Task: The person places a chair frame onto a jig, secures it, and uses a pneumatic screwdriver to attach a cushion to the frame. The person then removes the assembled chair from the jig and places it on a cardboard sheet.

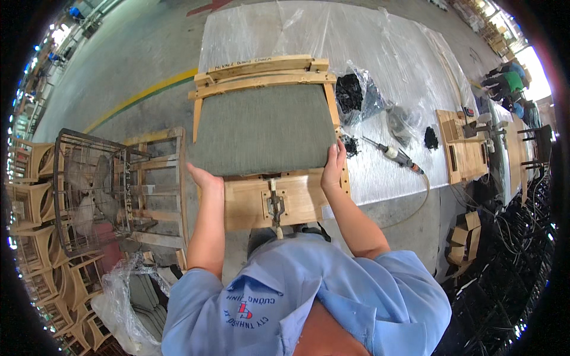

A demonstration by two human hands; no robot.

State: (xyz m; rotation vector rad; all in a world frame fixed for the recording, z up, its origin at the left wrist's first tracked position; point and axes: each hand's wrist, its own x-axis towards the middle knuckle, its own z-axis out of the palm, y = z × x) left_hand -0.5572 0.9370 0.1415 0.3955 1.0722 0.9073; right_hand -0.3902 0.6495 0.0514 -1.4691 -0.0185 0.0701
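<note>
A grey-green fabric chair cushion [264,130] lies in a wooden jig [261,71], its far edge against the frame's bars. My left hand [206,179] grips the cushion's near left corner, the fingers out of sight underneath. At the near right corner, my right hand [333,168] holds the side edge, with fingers up along it. Between my arms, a metal toggle clamp [275,204] is fixed to the jig's wooden board [243,204], just nearer to me than the cushion.
Right of the jig, a plastic-covered table [398,178] carries a power screwdriver [395,154] with a hose and bags of black parts [350,95]. A caged fan [95,190] and wooden pallet stand left. Grey cushions [145,302] lie in plastic at lower left, near stacked wooden chair frames [38,204].
</note>
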